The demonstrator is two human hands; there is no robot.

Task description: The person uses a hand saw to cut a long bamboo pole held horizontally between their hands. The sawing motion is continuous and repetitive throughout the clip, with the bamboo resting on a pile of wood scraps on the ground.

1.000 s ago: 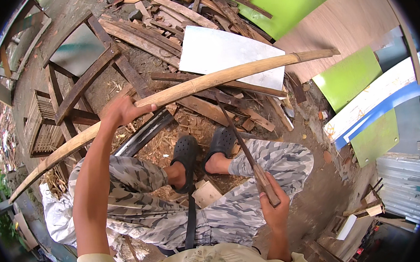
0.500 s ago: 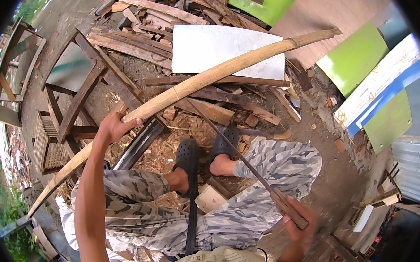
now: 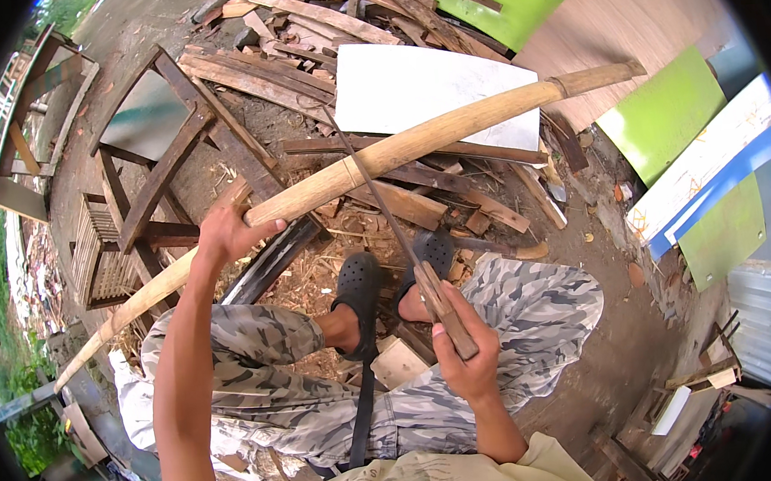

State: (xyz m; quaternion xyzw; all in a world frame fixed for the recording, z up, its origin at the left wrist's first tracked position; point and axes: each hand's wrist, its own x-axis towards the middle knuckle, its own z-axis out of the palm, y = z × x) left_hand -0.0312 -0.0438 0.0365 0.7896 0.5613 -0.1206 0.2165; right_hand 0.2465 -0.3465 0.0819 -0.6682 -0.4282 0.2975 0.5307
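Note:
A long, slightly curved bamboo pole (image 3: 432,137) slants from the lower left to the upper right in front of me. My left hand (image 3: 228,229) is closed around it left of its middle, thumb along the top. In my right hand (image 3: 471,351), the fingers wrap the wooden handle of a narrow-bladed saw (image 3: 390,220). Its dark blade, seen nearly edge-on, crosses the bamboo close to a joint, right of my left hand; the teeth are too small to see. The far tip reaches beyond the pole.
Scrap timber (image 3: 267,79) is piled ahead, with a white board (image 3: 419,86) on it. A broken wooden chair frame (image 3: 162,176) stands at left. Green panels (image 3: 663,114) and corrugated sheet (image 3: 756,317) line the right. My dark clogs (image 3: 357,287) rest among wood chips.
My right hand has moved forward and left with the saw, so the blade now crosses the bamboo. My left hand keeps its grip on the pole; the whole view has shifted slightly.

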